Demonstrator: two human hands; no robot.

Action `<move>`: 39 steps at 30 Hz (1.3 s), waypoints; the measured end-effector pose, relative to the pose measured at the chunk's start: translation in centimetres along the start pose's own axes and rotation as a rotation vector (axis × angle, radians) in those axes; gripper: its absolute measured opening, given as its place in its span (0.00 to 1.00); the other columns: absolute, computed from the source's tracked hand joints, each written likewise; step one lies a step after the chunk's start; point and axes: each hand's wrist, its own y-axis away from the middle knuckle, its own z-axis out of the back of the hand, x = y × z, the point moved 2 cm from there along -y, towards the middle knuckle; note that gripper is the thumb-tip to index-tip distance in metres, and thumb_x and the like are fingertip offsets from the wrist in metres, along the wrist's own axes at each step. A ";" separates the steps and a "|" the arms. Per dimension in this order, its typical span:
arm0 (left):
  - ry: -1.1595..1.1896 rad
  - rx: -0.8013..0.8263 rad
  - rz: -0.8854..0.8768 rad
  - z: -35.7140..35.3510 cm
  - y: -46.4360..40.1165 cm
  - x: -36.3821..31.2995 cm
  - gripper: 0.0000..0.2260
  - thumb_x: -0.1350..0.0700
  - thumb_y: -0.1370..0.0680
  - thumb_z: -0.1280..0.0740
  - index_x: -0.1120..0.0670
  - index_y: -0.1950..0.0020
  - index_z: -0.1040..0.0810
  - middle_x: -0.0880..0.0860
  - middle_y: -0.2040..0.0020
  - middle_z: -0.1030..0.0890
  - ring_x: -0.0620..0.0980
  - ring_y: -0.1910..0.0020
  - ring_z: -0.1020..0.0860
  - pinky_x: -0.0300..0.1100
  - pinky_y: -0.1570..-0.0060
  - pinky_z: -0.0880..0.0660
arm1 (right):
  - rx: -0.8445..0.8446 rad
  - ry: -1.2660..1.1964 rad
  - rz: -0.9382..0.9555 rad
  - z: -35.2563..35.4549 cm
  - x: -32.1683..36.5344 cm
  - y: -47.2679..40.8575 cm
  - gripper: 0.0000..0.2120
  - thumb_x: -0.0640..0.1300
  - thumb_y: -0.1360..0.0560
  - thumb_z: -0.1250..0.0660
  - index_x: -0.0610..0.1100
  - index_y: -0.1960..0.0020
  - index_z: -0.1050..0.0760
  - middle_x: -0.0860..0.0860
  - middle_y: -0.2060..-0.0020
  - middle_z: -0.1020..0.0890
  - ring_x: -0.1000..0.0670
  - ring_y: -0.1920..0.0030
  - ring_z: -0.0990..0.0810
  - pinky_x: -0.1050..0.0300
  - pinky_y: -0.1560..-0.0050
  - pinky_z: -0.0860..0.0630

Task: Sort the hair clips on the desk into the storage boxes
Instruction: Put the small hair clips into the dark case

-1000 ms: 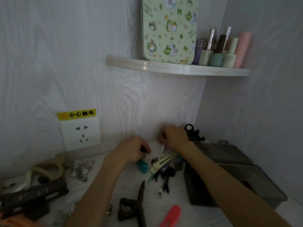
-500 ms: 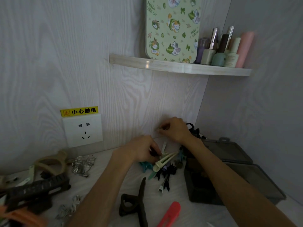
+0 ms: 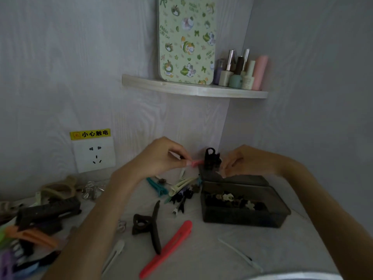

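- Small pink clip pinched btwn left hand thumb + forefinger tips, held up off the desk, just left of the black claw clip that stands at the back of the dark storage box.
- Right hand hovers over the box's rear edge, fingers loosely curled w/ tips apart; looks empty, tho can't tell for sure.
- Box is open, already has a layer of small dark + pale clips inside.
- Unsorted still on desk: teal clip, cream duckbill clip, cluster of tiny black clips, big black claw clip, long red clip, more piled far left.
- Risk: pinch is only on the clip's tip, so it could slip or flip out before it's over the box.
- Risk: the standing claw clip is close to both hands; a knuckle bump would likely tip it.
- Dim light: similar small clips easy to mis-sort.
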 end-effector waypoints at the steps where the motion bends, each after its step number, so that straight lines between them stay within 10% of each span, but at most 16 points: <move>1: 0.010 0.047 -0.022 -0.7 0.1 -1.2 0.06 0.56 0.28 0.28 0.51 0.52 0.16 0.45 0.54 0.16 0.37 0.56 0.19 0.30 0.50 0.23 | 0.031 0.043 -0.033 0.2 -0.3 0.8 0.05 0.46 0.30 0.27 0.49 0.55 0.19 0.54 0.58 0.17 0.58 0.56 0.20 0.69 0.50 0.26; 9: 0.062 0.387 0.018 -5.6 0.1 -3.3 0.25 0.60 0.25 0.30 0.45 0.31 0.31 0.46 0.40 0.22 0.42 0.46 0.20 0.35 0.43 0.25 | 0.040 0.107 -0.126 1.3 -2.6 2.7 0.13 0.39 0.30 0.28 0.45 0.46 0.23 0.51 0.54 0.18 0.56 0.54 0.20 0.72 0.53 0.28; 16: -0.334 0.113 0.241 -0.7 0.0 3.7 0.15 0.58 0.21 0.37 0.48 0.35 0.26 0.48 0.39 0.23 0.43 0.49 0.25 0.36 0.49 0.27 | -0.187 0.082 0.197 -2.0 1.2 -1.7 0.11 0.34 0.25 0.35 0.41 0.45 0.20 0.49 0.52 0.17 0.56 0.53 0.20 0.72 0.49 0.27; 20: -0.456 0.289 0.362 -1.4 0.3 6.3 0.15 0.55 0.23 0.34 0.50 0.37 0.24 0.48 0.37 0.24 0.45 0.44 0.24 0.37 0.41 0.28 | -0.023 0.440 0.206 -5.3 3.6 -6.0 0.11 0.40 0.26 0.34 0.42 0.44 0.20 0.48 0.46 0.18 0.55 0.51 0.22 0.65 0.50 0.29; 25: -0.477 0.190 0.391 -2.0 0.0 7.3 0.11 0.57 0.24 0.33 0.51 0.42 0.19 0.50 0.40 0.20 0.48 0.43 0.22 0.42 0.42 0.25 | 0.109 1.083 0.059 -8.2 4.3 -8.6 0.12 0.41 0.28 0.33 0.44 0.68 0.32 0.50 0.67 0.28 0.50 0.65 0.29 0.58 0.58 0.36; 32: -0.364 -0.095 0.267 -2.3 -0.8 6.4 0.10 0.58 0.21 0.38 0.51 0.44 0.19 0.51 0.45 0.18 0.49 0.49 0.21 0.41 0.48 0.24 | 0.100 0.636 0.101 -7.9 3.6 -8.4 0.13 0.43 0.25 0.35 0.47 0.41 0.24 0.46 0.43 0.23 0.46 0.44 0.23 0.59 0.50 0.27; 39: -0.383 0.133 0.270 -4.0 -0.8 7.6 0.15 0.54 0.22 0.37 0.50 0.35 0.25 0.52 0.40 0.20 0.49 0.46 0.21 0.36 0.55 0.29 | 0.286 0.651 0.029 -8.4 4.5 -7.4 0.22 0.45 0.28 0.31 0.44 0.35 0.30 0.48 0.42 0.24 0.47 0.44 0.24 0.57 0.49 0.25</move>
